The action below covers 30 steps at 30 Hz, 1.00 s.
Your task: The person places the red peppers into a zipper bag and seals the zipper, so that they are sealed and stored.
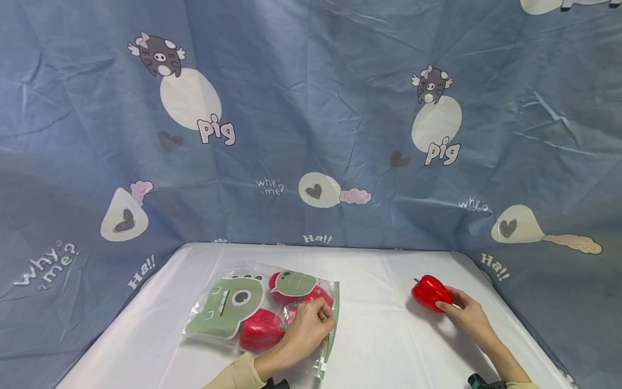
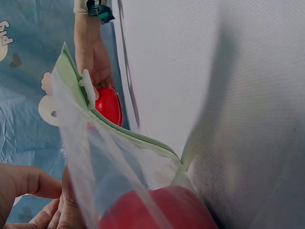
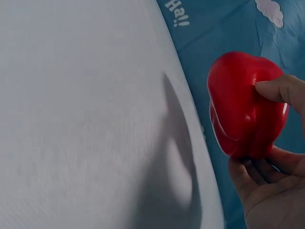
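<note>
A clear zip bag (image 1: 221,310) with a green monster print lies on the left of the table, its green zip edge (image 1: 335,310) facing right. Red bell peppers (image 1: 262,329) show through its film. My left hand (image 1: 308,329) pinches the upper film near the zip edge. In the left wrist view the bag mouth stands raised, with a white slider (image 2: 87,88) on it and red (image 2: 157,210) inside. My right hand (image 1: 466,313) grips another red bell pepper (image 1: 430,293) between thumb and fingers, stem pointing left. In the right wrist view this pepper (image 3: 243,105) is held above its shadow.
A white cloth (image 1: 379,335) covers the table. Behind it and at both sides hangs a blue curtain (image 1: 272,108) with printed pigs and words. A dark wrist device (image 1: 478,381) sits at my right wrist.
</note>
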### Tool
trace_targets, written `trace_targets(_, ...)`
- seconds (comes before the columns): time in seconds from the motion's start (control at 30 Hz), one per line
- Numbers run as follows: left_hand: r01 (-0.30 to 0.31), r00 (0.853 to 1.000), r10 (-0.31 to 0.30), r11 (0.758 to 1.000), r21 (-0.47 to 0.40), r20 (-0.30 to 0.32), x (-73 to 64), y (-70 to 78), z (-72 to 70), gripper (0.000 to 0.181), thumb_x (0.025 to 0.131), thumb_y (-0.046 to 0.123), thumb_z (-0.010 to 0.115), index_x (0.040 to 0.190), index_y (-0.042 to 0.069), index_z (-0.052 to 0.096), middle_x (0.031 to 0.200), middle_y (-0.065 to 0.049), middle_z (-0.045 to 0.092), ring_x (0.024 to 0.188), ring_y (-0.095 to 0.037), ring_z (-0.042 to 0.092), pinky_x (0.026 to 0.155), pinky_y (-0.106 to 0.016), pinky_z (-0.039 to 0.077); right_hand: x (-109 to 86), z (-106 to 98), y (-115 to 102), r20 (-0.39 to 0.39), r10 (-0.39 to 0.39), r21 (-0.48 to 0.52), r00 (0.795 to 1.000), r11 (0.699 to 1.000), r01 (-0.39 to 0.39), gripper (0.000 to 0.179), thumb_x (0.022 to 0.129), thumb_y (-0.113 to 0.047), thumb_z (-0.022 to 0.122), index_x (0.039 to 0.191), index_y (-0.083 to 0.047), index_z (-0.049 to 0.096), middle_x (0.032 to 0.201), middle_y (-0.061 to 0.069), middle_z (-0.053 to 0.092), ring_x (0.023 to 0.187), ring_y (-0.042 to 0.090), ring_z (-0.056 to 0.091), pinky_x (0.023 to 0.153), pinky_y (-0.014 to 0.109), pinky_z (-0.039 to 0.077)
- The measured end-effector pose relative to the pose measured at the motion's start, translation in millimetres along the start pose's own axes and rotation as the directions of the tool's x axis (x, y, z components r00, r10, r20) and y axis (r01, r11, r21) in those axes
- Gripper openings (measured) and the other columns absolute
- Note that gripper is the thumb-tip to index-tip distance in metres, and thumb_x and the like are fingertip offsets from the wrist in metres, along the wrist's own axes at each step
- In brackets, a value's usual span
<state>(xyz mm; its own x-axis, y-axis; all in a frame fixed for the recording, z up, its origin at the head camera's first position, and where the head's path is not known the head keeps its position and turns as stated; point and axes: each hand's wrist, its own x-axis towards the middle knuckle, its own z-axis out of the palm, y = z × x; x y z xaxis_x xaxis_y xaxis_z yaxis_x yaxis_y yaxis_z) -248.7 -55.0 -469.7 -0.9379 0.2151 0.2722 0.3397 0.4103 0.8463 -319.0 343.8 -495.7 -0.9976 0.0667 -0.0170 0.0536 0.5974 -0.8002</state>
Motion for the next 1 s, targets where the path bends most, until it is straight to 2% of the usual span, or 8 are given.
trace_targets(0.33, 0.007, 1.0, -0.007, 1.0, 0.01, -0.005, 0.2, 0.1, 0.4, 0.008, 0.08, 0.003, 0.058, 0.077, 0.01, 0.057, 0.061, 0.004, 0.055, 0.041, -0.002, 0.053, 0.039, -0.019, 0.046, -4.8, 9.9, -16.7, 0.011, -0.041, 0.016, 0.999, 0.999, 0.04, 0.078, 0.087, -0.047, 0.066, 0.143, 0.0, 0.038, 0.143, 0.026, 0.046, 0.13, 0.041, 0.047, 0.097, 0.042, 0.051)
trace_targets(0.57, 0.013, 1.0, -0.013, 1.0, 0.013, -0.007, -0.2, 0.9, 0.7, 0.007, 0.08, 0.004, 0.058, 0.077, 0.011, 0.057, 0.061, 0.004, 0.055, 0.041, -0.002, 0.053, 0.039, -0.019, 0.046, -9.9, 18.3, -30.5, 0.01, -0.094, 0.057, 0.996, 0.994, 0.093, 0.072, 0.086, -0.039, 0.069, 0.141, -0.001, 0.041, 0.14, 0.024, 0.049, 0.127, 0.038, 0.05, 0.091, 0.03, 0.054)
trace_targets(0.73, 0.008, 1.0, -0.008, 1.0, 0.01, -0.012, -0.2, 1.0, 0.5, 0.007, 0.079, 0.003, 0.057, 0.077, 0.01, 0.057, 0.061, 0.004, 0.055, 0.041, -0.001, 0.052, 0.039, -0.02, 0.046, -12.8, 25.8, -38.2, 0.009, -0.122, 0.08, 0.992, 0.989, 0.121, 0.071, 0.086, -0.036, 0.071, 0.14, 0.0, 0.042, 0.138, 0.024, 0.051, 0.125, 0.038, 0.052, 0.09, 0.03, 0.055)
trace_targets(1.0, 0.016, 1.0, -0.015, 1.0, 0.025, -0.011, -0.3, 1.7, 0.8, 0.007, 0.079, 0.004, 0.057, 0.077, 0.011, 0.057, 0.062, 0.004, 0.055, 0.041, -0.003, 0.053, 0.039, -0.019, 0.046, -18.0, 40.6, -45.6, 0.057, -0.132, 0.136, 0.99, 0.983, 0.124, 0.069, 0.084, -0.031, 0.072, 0.14, -0.002, 0.043, 0.138, 0.023, 0.051, 0.123, 0.037, 0.053, 0.088, 0.031, 0.056)
